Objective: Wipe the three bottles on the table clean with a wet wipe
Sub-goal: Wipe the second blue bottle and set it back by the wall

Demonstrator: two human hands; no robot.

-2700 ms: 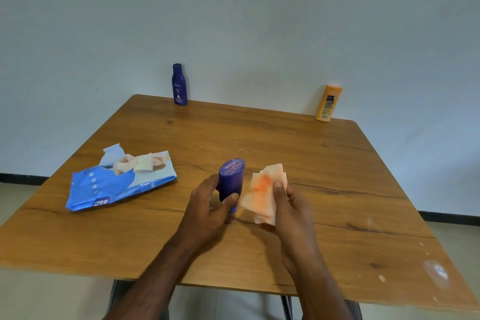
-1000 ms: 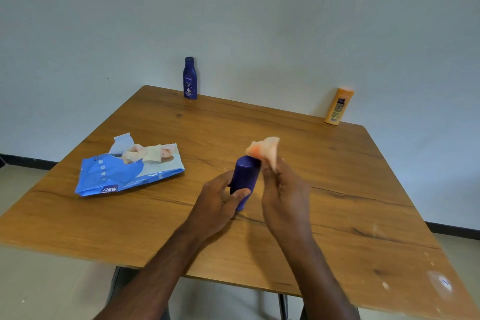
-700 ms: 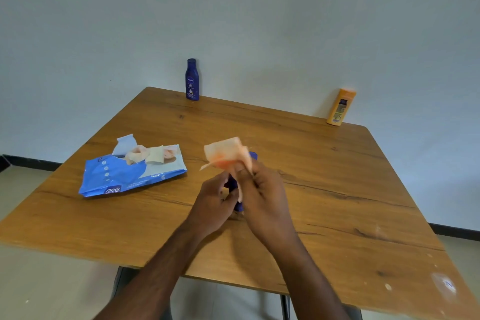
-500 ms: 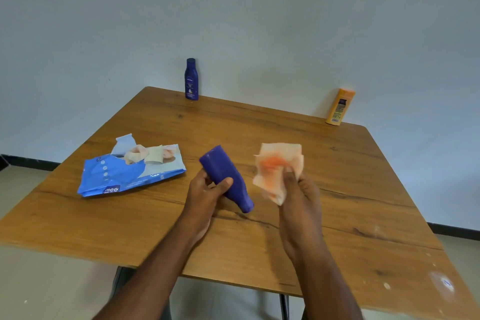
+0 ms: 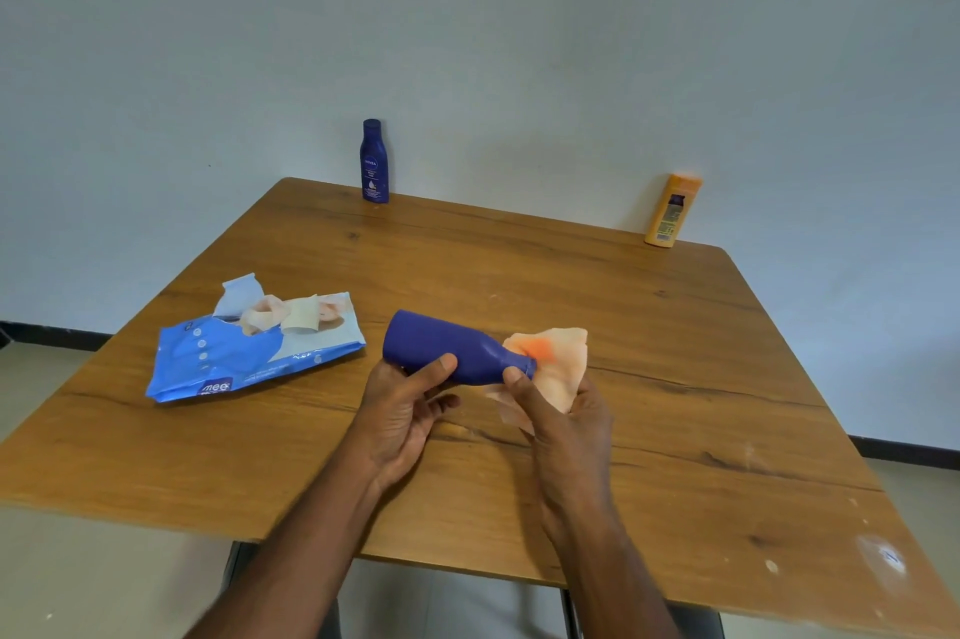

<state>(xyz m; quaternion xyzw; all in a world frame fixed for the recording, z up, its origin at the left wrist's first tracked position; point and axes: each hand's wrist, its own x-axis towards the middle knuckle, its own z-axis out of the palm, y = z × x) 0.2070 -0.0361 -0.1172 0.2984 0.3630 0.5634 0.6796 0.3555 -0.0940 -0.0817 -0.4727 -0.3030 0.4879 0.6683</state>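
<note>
My left hand (image 5: 404,404) grips a dark blue bottle (image 5: 448,346) near its base and holds it almost level above the table, cap end to the right. My right hand (image 5: 558,412) holds a pale wet wipe (image 5: 553,362) with an orange stain against the cap end, thumb on the bottle's neck. A second dark blue bottle (image 5: 374,161) stands upright at the table's far edge. An orange bottle (image 5: 671,210) stands at the far right corner, by the wall.
A blue wet-wipe pack (image 5: 244,350) lies at the left of the wooden table (image 5: 675,378), its flap open and wipes poking out. A grey wall rises right behind the far edge. White specks mark the near right corner.
The bottle tipped from upright to nearly level, base to the left. The wipe went over its top, came away to the right, and is now back against the cap end.
</note>
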